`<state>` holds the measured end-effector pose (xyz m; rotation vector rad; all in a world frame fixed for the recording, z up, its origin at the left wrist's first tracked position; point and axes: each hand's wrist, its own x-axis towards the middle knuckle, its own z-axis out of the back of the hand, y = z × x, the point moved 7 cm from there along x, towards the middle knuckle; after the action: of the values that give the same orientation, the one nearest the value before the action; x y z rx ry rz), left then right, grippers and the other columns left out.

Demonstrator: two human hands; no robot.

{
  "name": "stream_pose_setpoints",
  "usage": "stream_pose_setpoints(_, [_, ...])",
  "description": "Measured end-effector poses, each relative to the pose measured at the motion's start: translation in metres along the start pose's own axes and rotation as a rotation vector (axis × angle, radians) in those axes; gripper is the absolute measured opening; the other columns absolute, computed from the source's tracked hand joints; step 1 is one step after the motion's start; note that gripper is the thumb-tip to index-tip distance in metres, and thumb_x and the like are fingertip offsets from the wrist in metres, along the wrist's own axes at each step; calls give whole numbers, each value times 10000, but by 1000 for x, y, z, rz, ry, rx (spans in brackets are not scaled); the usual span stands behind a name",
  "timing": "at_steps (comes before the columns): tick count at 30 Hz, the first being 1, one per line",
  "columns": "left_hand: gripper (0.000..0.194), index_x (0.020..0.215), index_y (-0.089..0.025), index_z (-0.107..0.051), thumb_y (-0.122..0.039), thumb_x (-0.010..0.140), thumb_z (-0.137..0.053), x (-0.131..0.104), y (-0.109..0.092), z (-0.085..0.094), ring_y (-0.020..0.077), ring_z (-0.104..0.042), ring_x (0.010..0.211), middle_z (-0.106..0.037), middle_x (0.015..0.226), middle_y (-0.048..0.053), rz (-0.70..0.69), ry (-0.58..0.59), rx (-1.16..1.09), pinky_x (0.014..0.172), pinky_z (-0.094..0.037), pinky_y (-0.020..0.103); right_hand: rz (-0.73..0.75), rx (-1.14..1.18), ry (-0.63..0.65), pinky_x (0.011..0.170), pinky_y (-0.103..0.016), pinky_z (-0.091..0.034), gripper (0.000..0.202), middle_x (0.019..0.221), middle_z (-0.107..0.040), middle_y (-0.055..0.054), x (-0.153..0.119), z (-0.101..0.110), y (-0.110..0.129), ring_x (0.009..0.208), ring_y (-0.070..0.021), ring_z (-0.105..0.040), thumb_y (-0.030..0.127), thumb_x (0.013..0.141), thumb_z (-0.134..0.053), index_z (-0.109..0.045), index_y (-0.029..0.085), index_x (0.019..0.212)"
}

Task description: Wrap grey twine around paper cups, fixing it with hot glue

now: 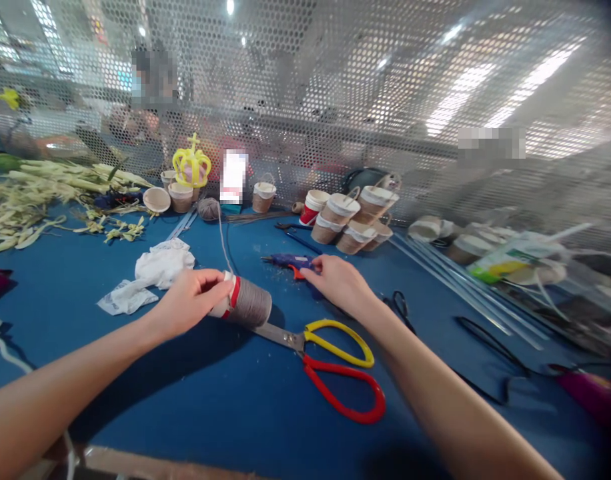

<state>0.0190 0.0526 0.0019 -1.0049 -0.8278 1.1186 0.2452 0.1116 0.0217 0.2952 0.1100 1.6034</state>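
Observation:
A red and white paper cup (235, 293), lying on its side in the air above the table, has grey yarn (253, 303) wound round much of its wall. My left hand (198, 300) pinches it at the left end. From there a strand runs up to a grey yarn ball (208, 209). My right hand (338, 283) has its fingers closed on the rear of a blue glue gun (290, 261) with an orange trigger; its nozzle points left. Below the cup lie large scissors (290, 339), with one yellow and one red handle, blades partly hidden.
Several wrapped cups (353, 237) with handles stand at the back. A crumpled white cloth (163, 265) lies left, near pale dried husks (45, 190). Clear glue sticks (455, 287) lie right. A perforated metal screen (305, 87) closes off the far side of the blue table (225, 400).

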Motion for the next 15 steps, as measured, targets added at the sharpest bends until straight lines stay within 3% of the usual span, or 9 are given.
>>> stream_pose_setpoints(3, [282,632,-149,-545,-378,776,-465,4,1,-1,97,-363,516,-441,550,-29,7,17,-9,475,-266,212,-37,12,87,637,-314,-437,156,742,-657,-114,11,-19,-12,752,-259,-614,292,640,-655,-612,144,665])
stream_pose_setpoints(6, [281,649,-154,-554,-387,778,-466,8,2,-1,98,-354,509,-438,547,-30,21,29,-3,466,-252,213,-68,84,105,618,-292,-429,96,714,-654,-94,14,-24,-14,736,-246,-612,219,613,-654,-597,149,645])
stream_pose_setpoints(12, [291,599,-158,-541,-407,745,-505,21,0,-5,92,-366,469,-450,514,-30,39,46,16,438,-250,207,-113,402,63,533,-248,-431,189,776,-640,-87,0,1,-14,645,-170,-597,218,687,-557,-556,119,849])
stream_pose_setpoints(15, [278,614,-138,-575,-391,720,-525,30,-5,-8,88,-394,471,-486,520,-28,52,63,26,439,-276,195,-101,579,106,470,-220,-421,174,652,-610,-34,-20,11,-7,515,-111,-544,304,730,-526,-529,138,785])
